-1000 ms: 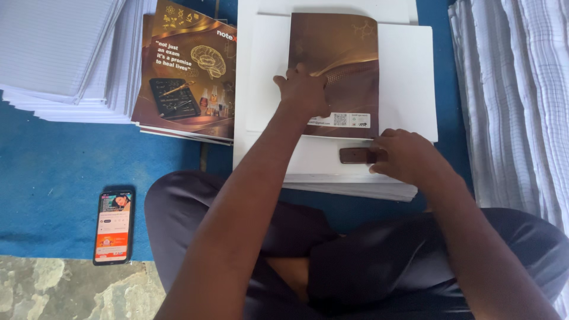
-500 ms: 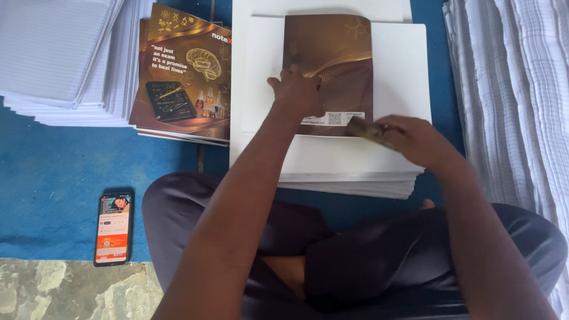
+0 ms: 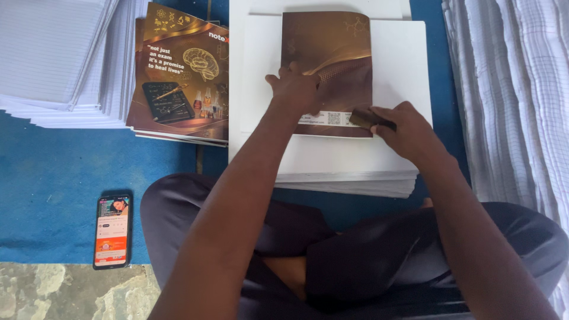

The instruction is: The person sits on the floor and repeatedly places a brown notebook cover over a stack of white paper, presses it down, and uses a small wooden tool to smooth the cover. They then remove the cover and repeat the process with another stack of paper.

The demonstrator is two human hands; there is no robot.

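A glossy brown booklet cover, smooth and printed with gold swirls, lies flat on top of a thick stack of white sheets resting on the blue floor mat. Near the cover's lower edge runs a pale label strip with a small square code. The left hand lies flat on the cover, fingers spread, gripping nothing. The right hand is closed on a small dark flat block, pressed against the cover's lower right corner.

Left of the white stack, a pile of matching printed covers shows a brain drawing and gold symbols. Ruled white paper is stacked at the mat's far left corner; grid-lined sheets lie along its right edge. A phone with a lit screen lies at the mat's near left edge, beside rough stone floor.
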